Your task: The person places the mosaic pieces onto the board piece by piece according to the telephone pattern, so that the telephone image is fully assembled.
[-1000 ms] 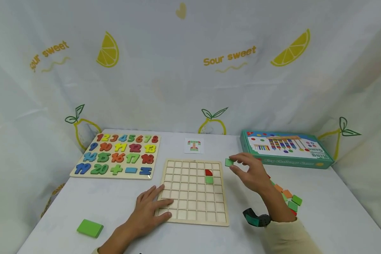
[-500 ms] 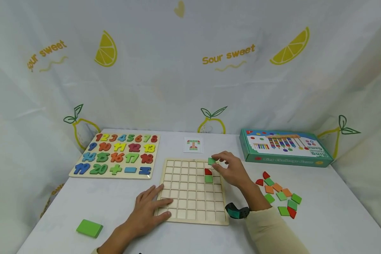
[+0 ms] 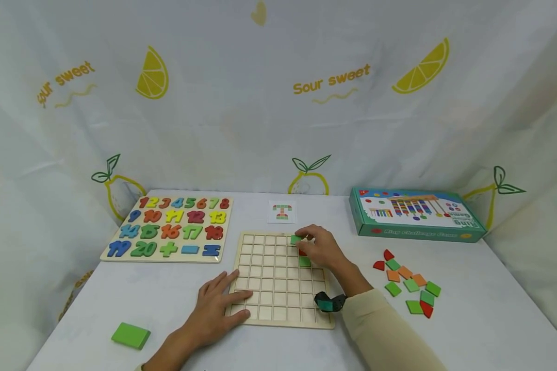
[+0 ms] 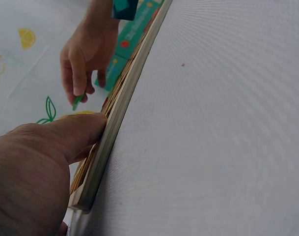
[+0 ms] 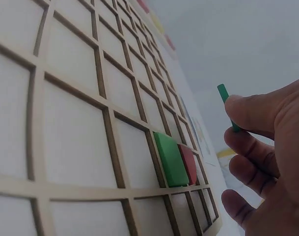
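My right hand (image 3: pixel 322 248) pinches a thin green square tile (image 5: pixel 221 92) between thumb and index finger, above the far edge of the wooden grid board (image 3: pixel 279 298). Its other fingers curl loosely in the right wrist view. In neighbouring cells sit a green square tile (image 5: pixel 171 160) and a red quarter-round tile (image 5: pixel 187 164), the red one partly hidden by my hand in the head view. My left hand (image 3: pixel 214 311) lies spread over the board's near left edge, fingers relaxed. Its thumb (image 4: pixel 83 132) rests on the rim in the left wrist view.
Loose green, orange and red tiles (image 3: pixel 411 285) lie to the right. A small pattern card (image 3: pixel 281 212) is behind the board. A number puzzle (image 3: pixel 169 249) stands back left, a green game box (image 3: pixel 420 234) back right. A green block (image 3: pixel 131 335) lies front left.
My right hand has moved left with the green tile, from beside the board to over its far edge. More loose tiles now show on the right. My left hand stays in place.
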The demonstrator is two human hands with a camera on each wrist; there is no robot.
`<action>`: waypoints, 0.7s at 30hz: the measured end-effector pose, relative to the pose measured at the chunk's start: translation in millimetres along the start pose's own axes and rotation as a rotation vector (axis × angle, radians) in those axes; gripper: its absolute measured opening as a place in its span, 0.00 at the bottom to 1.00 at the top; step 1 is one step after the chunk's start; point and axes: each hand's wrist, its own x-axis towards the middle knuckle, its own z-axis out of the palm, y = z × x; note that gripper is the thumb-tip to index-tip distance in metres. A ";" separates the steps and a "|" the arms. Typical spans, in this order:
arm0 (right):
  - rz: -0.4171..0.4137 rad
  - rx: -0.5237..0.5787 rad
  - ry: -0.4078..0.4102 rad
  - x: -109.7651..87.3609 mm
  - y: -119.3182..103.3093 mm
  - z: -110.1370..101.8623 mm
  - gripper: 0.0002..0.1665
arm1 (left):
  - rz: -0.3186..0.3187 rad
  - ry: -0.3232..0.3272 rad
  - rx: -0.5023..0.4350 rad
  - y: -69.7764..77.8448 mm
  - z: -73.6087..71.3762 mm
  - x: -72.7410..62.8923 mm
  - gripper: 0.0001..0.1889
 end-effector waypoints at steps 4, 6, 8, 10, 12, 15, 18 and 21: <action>0.022 -0.023 -0.042 1.8 2.8 5.9 0.13 | -0.002 -0.003 -0.006 0.0 0.6 -0.5 0.20; 0.008 -0.037 -0.058 2.4 5.2 8.5 0.13 | -0.006 -0.006 -0.009 0.0 0.7 -0.5 0.20; -0.012 -0.051 -0.076 2.7 7.9 11.0 0.12 | -0.010 -0.008 -0.010 0.0 0.7 -0.5 0.20; -0.027 -0.057 -0.084 2.6 9.2 12.7 0.12 | -0.008 -0.008 -0.007 -0.1 0.5 -0.3 0.20; -0.030 -0.072 -0.090 2.4 9.8 14.2 0.11 | -0.006 -0.009 -0.004 -0.2 0.1 -0.2 0.20; -0.021 -0.086 -0.094 2.0 9.2 15.4 0.11 | 0.000 -0.008 0.000 -0.3 -0.5 0.1 0.20; -0.019 -0.110 -0.100 1.6 8.6 15.6 0.10 | -0.002 -0.005 -0.003 0.0 -0.7 0.3 0.20; -0.021 -0.119 -0.104 0.6 7.8 15.9 0.09 | -0.007 -0.006 -0.005 0.0 -1.0 -0.3 0.20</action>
